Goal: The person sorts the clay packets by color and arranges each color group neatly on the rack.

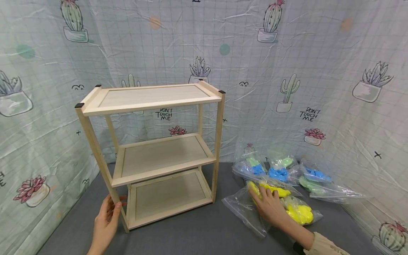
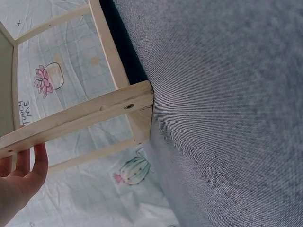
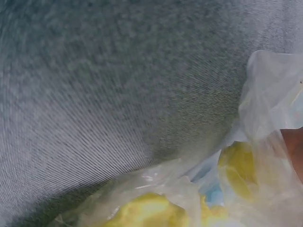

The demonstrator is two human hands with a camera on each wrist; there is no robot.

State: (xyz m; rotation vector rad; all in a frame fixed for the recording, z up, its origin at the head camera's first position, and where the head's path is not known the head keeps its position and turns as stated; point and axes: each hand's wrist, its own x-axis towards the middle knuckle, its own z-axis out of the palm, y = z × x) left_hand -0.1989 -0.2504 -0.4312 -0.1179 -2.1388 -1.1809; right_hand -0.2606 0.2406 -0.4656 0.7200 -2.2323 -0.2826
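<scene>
A pale wooden three-tier shelf (image 1: 165, 173) stands upright on the dark grey surface. My left hand (image 1: 106, 219) grips its front left post (image 2: 80, 111) near the foot, thumb in front and fingers wrapped behind. To the right of the shelf, my right hand (image 1: 271, 209) holds a clear plastic bag (image 1: 243, 209) with yellow contents (image 1: 280, 191), its fingers bent over the top. In the right wrist view, crumpled plastic (image 3: 270, 94) rises around part of that hand, and yellow shows through the film. The palm side is hidden.
Another bag with yellow contents (image 1: 301, 214) lies beside the right hand. Behind it are several clear bags with blue and green contents, such as a blue piece (image 1: 278, 174). A cactus-print curtain (image 1: 242, 53) hangs around the back and sides.
</scene>
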